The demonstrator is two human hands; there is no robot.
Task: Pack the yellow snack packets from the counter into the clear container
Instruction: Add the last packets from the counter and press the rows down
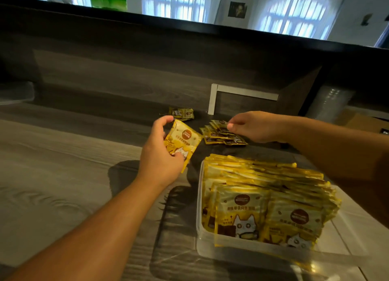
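On a grey wood-grain tabletop (63,165) beneath a dark raised ledge, packing looks nearly finished: the clear rectangular plastic container (231,249) is crammed with upright yellow cat-print snack packets (263,198). The left hand (160,154) grips one yellow packet (185,142) above the tabletop; the right hand (256,126) pinches the small fanned pile (221,135) behind the container. A stray packet (182,113) lies beyond.
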